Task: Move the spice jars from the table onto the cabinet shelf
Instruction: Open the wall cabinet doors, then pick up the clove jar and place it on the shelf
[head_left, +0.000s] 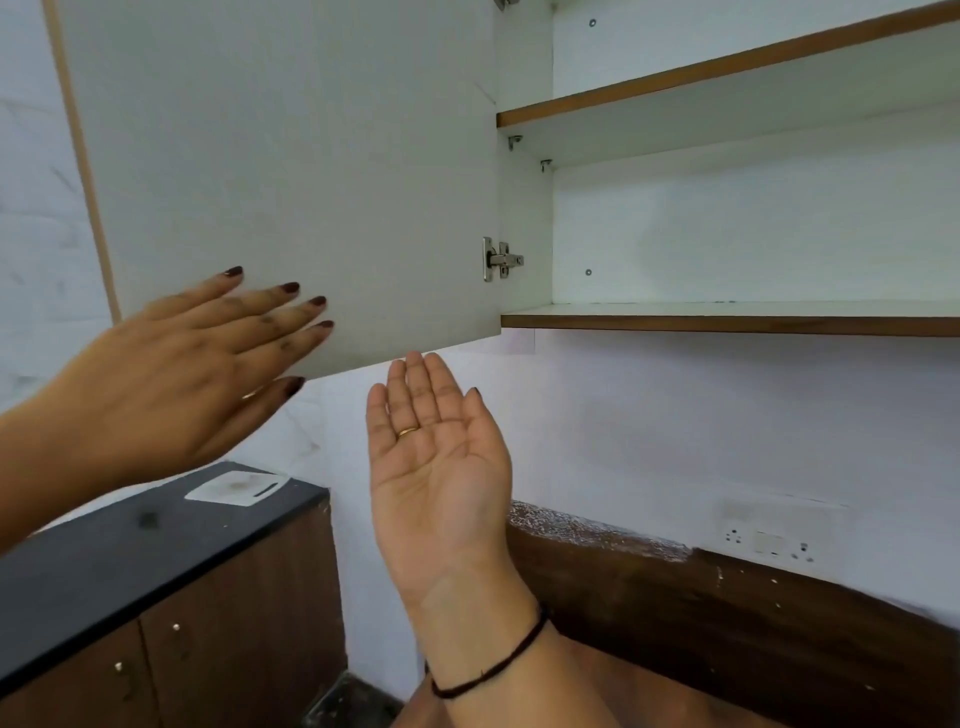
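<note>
A wall cabinet stands open, its white door (291, 171) swung out to the left. Inside, the lower shelf (727, 314) and the upper shelf (727, 78) hold nothing that I can see. My left hand (208, 374) is spread flat in front of the door's lower part, fingers apart; whether it touches the door I cannot tell. My right hand (441, 467) is raised palm up just below the door's bottom edge, fingers straight, holding nothing. No spice jars and no table are in view.
A black countertop (104, 561) over brown cupboard doors (234, 623) lies at the lower left, with a white flat board (236, 487) on it. A wall socket (769, 543) sits at the lower right above a brown skirting band.
</note>
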